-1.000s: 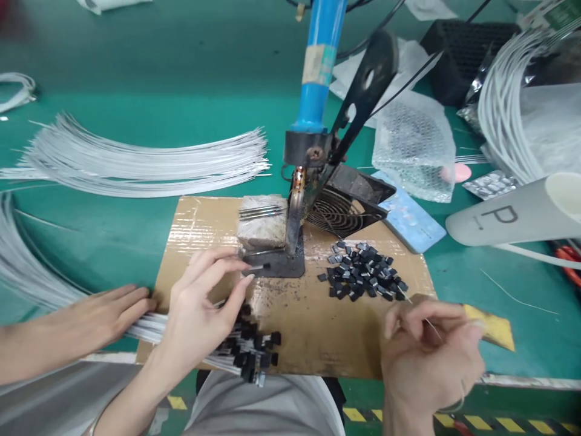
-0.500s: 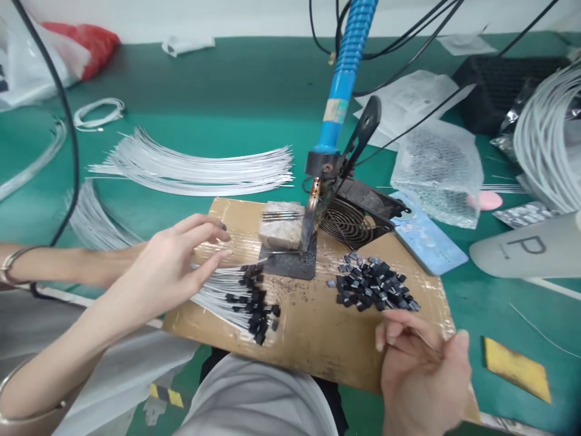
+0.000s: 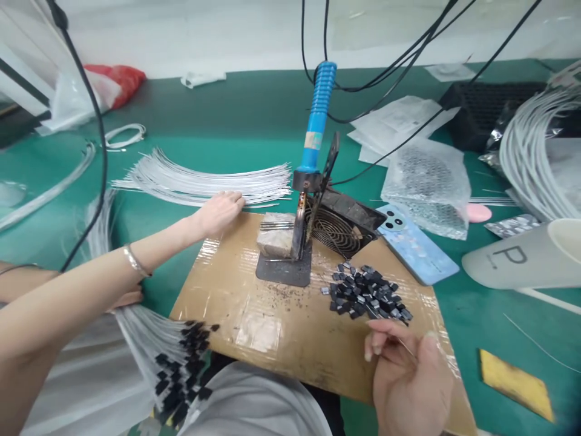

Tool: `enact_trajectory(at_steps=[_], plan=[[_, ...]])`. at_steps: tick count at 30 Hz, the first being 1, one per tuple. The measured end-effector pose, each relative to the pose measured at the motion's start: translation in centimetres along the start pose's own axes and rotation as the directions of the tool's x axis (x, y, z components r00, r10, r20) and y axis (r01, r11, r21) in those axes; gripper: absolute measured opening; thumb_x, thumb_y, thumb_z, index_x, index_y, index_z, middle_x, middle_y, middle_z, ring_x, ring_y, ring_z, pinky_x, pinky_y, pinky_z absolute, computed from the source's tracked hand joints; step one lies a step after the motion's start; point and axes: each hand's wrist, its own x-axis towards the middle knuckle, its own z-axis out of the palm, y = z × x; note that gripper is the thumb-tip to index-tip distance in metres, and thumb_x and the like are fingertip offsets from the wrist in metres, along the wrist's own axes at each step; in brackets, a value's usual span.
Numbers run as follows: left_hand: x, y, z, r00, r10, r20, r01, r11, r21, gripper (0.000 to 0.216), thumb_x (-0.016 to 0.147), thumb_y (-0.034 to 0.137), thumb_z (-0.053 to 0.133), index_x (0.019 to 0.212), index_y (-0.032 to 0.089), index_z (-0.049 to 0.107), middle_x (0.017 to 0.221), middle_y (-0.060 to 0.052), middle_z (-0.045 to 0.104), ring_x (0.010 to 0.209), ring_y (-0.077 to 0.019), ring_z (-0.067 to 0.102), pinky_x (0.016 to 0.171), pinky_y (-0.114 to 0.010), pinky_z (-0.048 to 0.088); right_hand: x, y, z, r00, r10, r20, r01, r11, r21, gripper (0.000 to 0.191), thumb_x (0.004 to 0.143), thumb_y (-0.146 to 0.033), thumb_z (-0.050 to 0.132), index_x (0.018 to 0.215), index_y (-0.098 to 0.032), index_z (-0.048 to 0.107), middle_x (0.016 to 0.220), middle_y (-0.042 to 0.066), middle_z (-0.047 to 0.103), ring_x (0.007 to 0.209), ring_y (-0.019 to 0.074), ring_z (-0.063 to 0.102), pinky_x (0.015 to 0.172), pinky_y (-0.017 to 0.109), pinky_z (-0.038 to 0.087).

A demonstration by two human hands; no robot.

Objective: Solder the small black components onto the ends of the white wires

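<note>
My left hand (image 3: 222, 212) lies with fingers stretched at the near edge of a stack of white wires (image 3: 204, 178), by the cardboard's back corner. Below my forearm, a co-worker's hand (image 3: 129, 297) grips a bundle of white wires (image 3: 140, 327) with black connectors (image 3: 186, 363) on their ends. My right hand (image 3: 413, 381) is palm up at the lower right, thumb and fingers closed on a thin metal tool (image 3: 405, 346), mostly hidden. Just beyond its fingertips is a pile of black connector housings (image 3: 370, 290) on the cardboard (image 3: 290, 339).
A blue-handled soldering iron (image 3: 313, 139) is mounted upright beside a pale block (image 3: 275, 236) and a black fan (image 3: 340, 227). To the right are a blue phone (image 3: 417, 248), a pale cup (image 3: 512, 260), and a yellow sponge (image 3: 515, 384). Black cables hang overhead.
My left hand has moved from above the connector-ended wires to the rear wire stack. That bundle has shifted left and down off the cardboard. My right hand has barely moved.
</note>
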Motion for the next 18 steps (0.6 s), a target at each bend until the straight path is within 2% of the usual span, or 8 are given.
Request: enact_trajectory(at_steps=[5, 11, 18], plan=[[-0.1, -0.8, 0.7, 1.000, 0.024, -0.007, -0.024, 1.000, 0.018, 0.038, 0.104, 0.036, 0.073, 0.136, 0.017, 0.068, 0.137, -0.013, 0.071, 0.116, -0.0280, 0.073, 0.097, -0.050, 0.064, 0.0, 0.2, -0.1, 0.997, 0.064, -0.048, -0.065, 0.998, -0.014, 0.054, 0.092, -0.070, 0.076, 0.081, -0.018, 0.085, 0.063, 0.003, 0.069, 0.060, 0.0141, 0.058, 0.053, 0.025, 0.046], [-0.2, -1.9, 1.2, 0.999, 0.012, -0.041, -0.014, 0.999, -0.050, 0.037, 0.105, 0.036, 0.072, 0.137, 0.018, 0.067, 0.136, -0.012, 0.071, 0.114, -0.0274, 0.074, 0.095, -0.049, 0.065, 0.2, 1.0, -0.8, 0.991, 0.118, -0.057, -0.121, 0.992, -0.047, 0.057, 0.086, -0.074, 0.079, 0.079, -0.017, 0.083, 0.063, 0.001, 0.065, 0.063, 0.0139, 0.057, 0.054, 0.025, 0.046], [0.5, -2.6, 2.0, 0.994, 0.033, -0.100, -0.048, 0.987, -0.154, 0.037, 0.105, 0.036, 0.072, 0.137, 0.018, 0.068, 0.138, -0.012, 0.071, 0.116, -0.0279, 0.073, 0.097, -0.050, 0.064, 0.3, 1.0, -0.6, 0.993, 0.100, -0.067, -0.107, 0.990, -0.094, 0.057, 0.083, -0.074, 0.083, 0.079, -0.017, 0.082, 0.064, 0.002, 0.069, 0.061, 0.0148, 0.057, 0.051, 0.027, 0.044]])
